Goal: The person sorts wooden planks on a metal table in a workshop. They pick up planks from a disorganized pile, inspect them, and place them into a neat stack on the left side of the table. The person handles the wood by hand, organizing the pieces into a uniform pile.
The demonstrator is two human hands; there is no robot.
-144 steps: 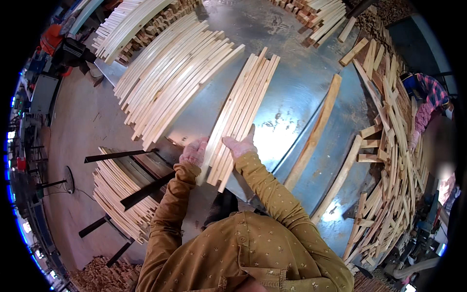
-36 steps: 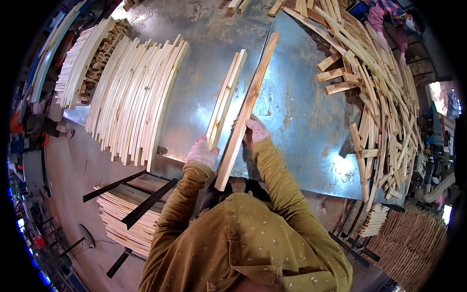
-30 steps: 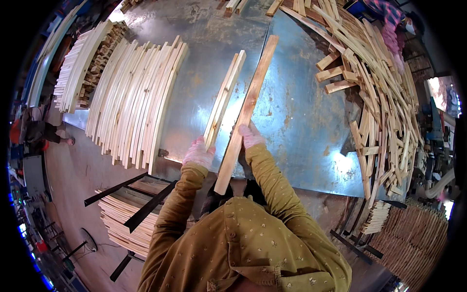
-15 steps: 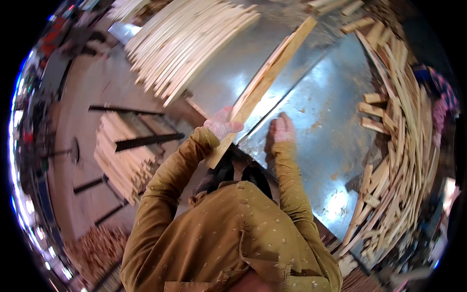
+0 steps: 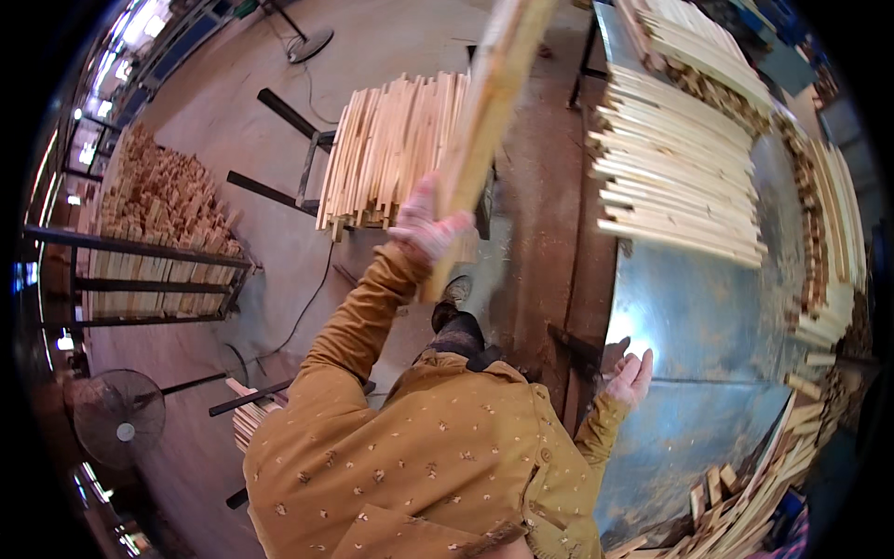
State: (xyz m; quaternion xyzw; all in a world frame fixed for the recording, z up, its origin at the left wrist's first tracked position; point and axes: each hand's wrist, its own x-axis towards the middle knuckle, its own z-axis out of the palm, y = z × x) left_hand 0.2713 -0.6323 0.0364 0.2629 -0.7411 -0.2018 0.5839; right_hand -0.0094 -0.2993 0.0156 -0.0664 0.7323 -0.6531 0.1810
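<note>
My left hand (image 5: 424, 224), in a pinkish-white glove, is closed round a long wooden strip (image 5: 486, 107). The strip is tilted, its far end running up past the top of the view, and it blurs a little. Behind it stands a stack of pale wooden strips (image 5: 386, 149) on a dark metal rack. My right hand (image 5: 631, 376) is beside the near edge of the shiny metal table (image 5: 689, 307), its fingers stretched and nothing in them. Whether it touches the tabletop I cannot tell.
On the table lies a wide row of pale strips (image 5: 680, 172), with loose offcuts (image 5: 759, 475) heaped at lower right. A rack of stacked wood (image 5: 168, 214) and a standing fan (image 5: 121, 419) are at left. A cable (image 5: 303, 317) crosses the floor.
I have turned left, away from the table. My left hand has carried the wooden strip from over the tabletop to in front of the racked stack. My right hand stays by the table.
</note>
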